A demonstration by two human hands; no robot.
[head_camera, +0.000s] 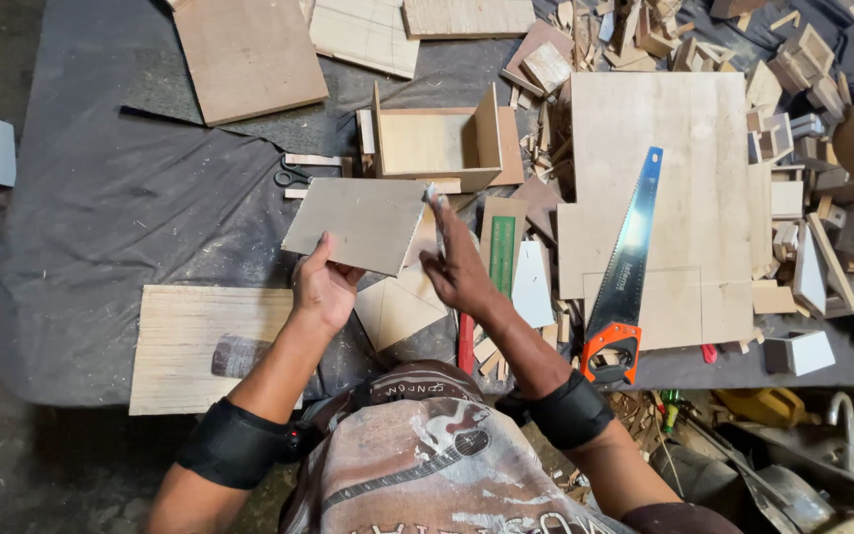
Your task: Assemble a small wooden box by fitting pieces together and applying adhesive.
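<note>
2 black forearm bands (pixel 232 443), grey printed shirt (pixel 427 465).

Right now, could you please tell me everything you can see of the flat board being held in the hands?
The flat board is a thin four-sided panel, greyish-tan like plywood or hardboard, plain and unmarked on the face shown. It is held above the dark work cloth, tilted, just in front of the open wooden box. The left hand grips its lower edge, thumb on top; the right hand touches its right corner with raised fingertips. No cuts or holes are visible.
</note>
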